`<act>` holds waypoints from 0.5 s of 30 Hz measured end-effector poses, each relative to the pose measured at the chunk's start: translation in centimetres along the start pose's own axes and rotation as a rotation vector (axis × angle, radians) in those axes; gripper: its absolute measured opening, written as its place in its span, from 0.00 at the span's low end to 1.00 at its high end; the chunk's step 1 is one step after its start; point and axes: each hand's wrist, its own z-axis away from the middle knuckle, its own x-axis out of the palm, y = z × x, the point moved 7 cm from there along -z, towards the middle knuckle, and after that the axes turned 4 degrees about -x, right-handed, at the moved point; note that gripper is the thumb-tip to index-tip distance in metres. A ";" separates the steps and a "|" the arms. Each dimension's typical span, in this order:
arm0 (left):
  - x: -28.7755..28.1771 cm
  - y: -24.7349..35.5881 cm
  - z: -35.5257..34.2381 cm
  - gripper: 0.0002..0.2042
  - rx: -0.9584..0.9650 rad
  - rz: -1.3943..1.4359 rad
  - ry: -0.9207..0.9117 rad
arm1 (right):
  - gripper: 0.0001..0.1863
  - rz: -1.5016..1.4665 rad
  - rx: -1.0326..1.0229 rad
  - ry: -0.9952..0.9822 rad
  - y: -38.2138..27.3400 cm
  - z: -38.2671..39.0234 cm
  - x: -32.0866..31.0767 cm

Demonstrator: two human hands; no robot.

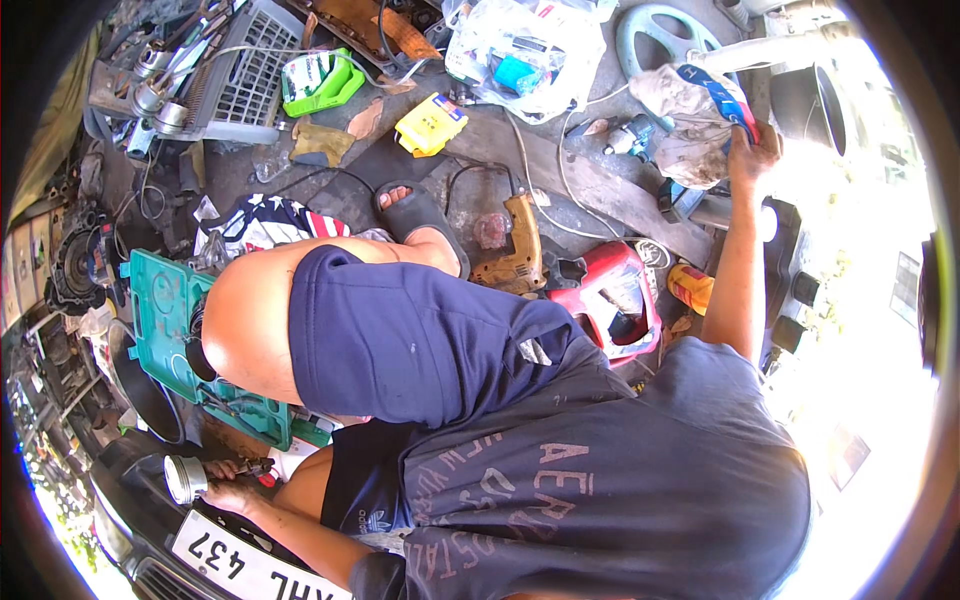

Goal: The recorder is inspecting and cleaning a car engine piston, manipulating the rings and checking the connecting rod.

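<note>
My left hand (228, 494), at the lower left, is wrapped round a silvery engine piston (185, 480). A dark part, apparently its connecting rod (258, 468), sticks out past my fingers toward my thigh. Out at the upper right, my right arm is stretched away and my right hand (755, 152) is closed on a rag (685, 125). The rag is pale, stained and crumpled, with a blue, red and white part beside my fingers. It hangs above the ground near a blue power tool (630, 138). My bent leg in dark blue shorts lies between the two hands.
An open green tool case (165, 325) lies beyond my knee. A yellow drill (515, 250), a cut red container (610, 300), a yellow bottle (690, 287) and loose cables surround my foot. Farther off are a grey crate (245, 75), a lime-green tray (320, 82) and a plastic bag (525, 50).
</note>
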 end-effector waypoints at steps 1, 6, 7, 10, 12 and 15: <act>0.2 0.1 0.1 0.09 0.000 0.000 0.002 | 0.13 0.053 -0.029 -0.016 -0.2 0.2 0.3; 0.3 0.2 -0.2 0.09 0.029 -0.001 -0.018 | 0.15 0.107 0.015 -0.051 0.5 1.9 1.4; -0.4 -0.1 -0.3 0.09 0.029 0.001 -0.006 | 0.15 0.098 0.005 -0.051 0.0 2.2 1.5; -0.5 0.2 0.2 0.12 -0.024 0.012 -0.024 | 0.17 0.236 0.067 -0.528 1.3 5.8 6.5; 0.2 0.3 0.3 0.15 -0.045 0.027 0.058 | 0.20 0.272 0.096 -1.036 1.8 9.5 10.1; -0.2 0.8 0.3 0.16 0.004 -0.024 0.083 | 0.26 0.116 0.025 -1.356 -4.6 12.8 11.5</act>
